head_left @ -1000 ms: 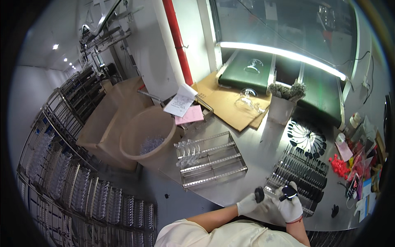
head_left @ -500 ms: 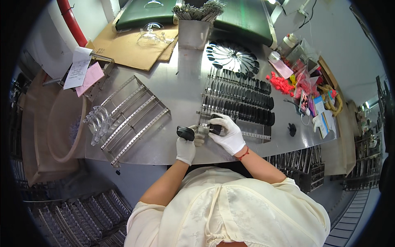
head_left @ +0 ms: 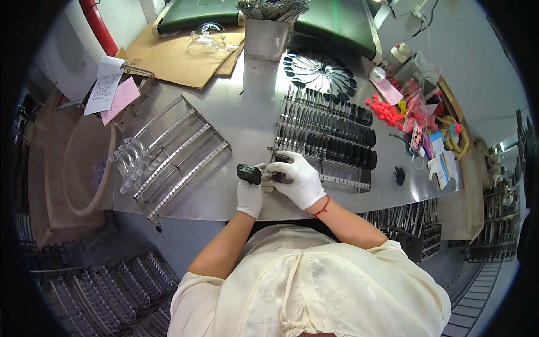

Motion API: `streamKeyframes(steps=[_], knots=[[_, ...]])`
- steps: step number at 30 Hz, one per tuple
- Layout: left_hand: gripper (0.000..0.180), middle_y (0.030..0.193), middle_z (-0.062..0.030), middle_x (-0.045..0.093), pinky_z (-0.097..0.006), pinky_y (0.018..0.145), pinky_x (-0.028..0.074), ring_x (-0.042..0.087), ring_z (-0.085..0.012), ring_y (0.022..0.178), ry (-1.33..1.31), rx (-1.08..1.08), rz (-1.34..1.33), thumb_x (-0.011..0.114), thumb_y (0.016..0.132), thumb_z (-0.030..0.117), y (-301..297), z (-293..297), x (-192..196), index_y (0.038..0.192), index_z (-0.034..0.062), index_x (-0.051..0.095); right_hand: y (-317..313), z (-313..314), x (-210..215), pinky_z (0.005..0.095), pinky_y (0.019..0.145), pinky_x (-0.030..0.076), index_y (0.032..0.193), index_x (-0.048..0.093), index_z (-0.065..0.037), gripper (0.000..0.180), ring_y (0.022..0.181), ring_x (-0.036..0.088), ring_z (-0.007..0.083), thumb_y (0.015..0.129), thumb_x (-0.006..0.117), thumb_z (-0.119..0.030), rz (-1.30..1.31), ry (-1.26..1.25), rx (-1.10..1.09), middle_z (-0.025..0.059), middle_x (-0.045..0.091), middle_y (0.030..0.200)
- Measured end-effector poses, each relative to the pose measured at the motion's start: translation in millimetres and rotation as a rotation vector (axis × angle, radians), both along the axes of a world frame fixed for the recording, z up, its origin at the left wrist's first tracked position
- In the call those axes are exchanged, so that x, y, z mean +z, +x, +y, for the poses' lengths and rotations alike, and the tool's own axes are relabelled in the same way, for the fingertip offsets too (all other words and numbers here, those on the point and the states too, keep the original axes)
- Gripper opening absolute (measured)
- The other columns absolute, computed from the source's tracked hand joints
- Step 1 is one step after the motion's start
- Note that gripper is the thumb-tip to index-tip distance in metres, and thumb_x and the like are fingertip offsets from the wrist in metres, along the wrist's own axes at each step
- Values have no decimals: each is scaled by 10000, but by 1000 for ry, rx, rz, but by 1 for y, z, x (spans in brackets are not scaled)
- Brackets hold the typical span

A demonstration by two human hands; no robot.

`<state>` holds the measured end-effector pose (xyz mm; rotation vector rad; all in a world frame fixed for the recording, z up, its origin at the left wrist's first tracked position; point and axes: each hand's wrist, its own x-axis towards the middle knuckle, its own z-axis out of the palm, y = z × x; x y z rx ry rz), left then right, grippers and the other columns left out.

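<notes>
My left hand (head_left: pixel 250 197), in a white glove, is closed on a small stack of black oval pieces (head_left: pixel 249 173) that stick out above its fingers. Close beside it, my gloved right hand (head_left: pixel 302 181) curls around a dark rounded piece (head_left: pixel 282 169), partly hidden by the fingers. The fingertips of both hands nearly meet, and I cannot tell whether they touch. Just beyond the right hand stands a metal rack (head_left: pixel 348 182) with rows of black paddle-shaped pieces (head_left: pixel 328 137). Its nearest rail bears few or none of them.
Left on the steel table is a second slotted rack (head_left: pixel 182 154) with clear curved plastic parts (head_left: pixel 131 160) at its left end. Black pieces lie in a fan (head_left: pixel 320 73) behind the full rack. Cardboard (head_left: pixel 168 62), red bits (head_left: pixel 385 110) and a phone (head_left: pixel 416 139) lie farther out.
My right hand has drawn back left from the rack's near corner, bringing the dark piece closer to my left hand. The left hand has shifted slightly left and up with its black stack.
</notes>
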<state>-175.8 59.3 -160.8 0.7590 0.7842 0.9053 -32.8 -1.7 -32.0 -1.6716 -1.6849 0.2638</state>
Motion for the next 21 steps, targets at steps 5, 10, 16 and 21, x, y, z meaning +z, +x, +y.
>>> streamKeyframes(steps=[5,10,16,21], knots=[[296,973,-144,711,-296,594,548,683,-197,727,-204,-46,-157,559,1024,98,-4,5,4,1293,-20,591,20,-11,1,391,891,560,1111,750,-257,413,1080,682,292,712,841,-207,-128,-9,2,132,669,1258],[312,991,-166,728,-338,623,596,736,-251,769,-38,8,59,577,1043,198,-3,-1,12,1276,-7,611,41,-30,1,373,891,520,1161,735,-276,474,1125,664,245,702,851,-242,-171,-50,-16,105,661,1328],[355,972,-170,726,-374,638,604,740,-277,763,-76,-5,16,593,1037,256,-10,5,14,1276,-6,608,70,-54,4,377,839,495,1212,718,-271,565,1073,673,226,670,878,-293,-264,-77,-20,104,640,1385],[345,904,-154,728,-350,644,615,737,-255,728,26,35,139,561,1070,284,-34,7,25,1266,4,603,91,-76,2,396,813,500,1222,704,-268,594,917,677,259,659,884,-323,-354,-24,-33,119,623,1399]])
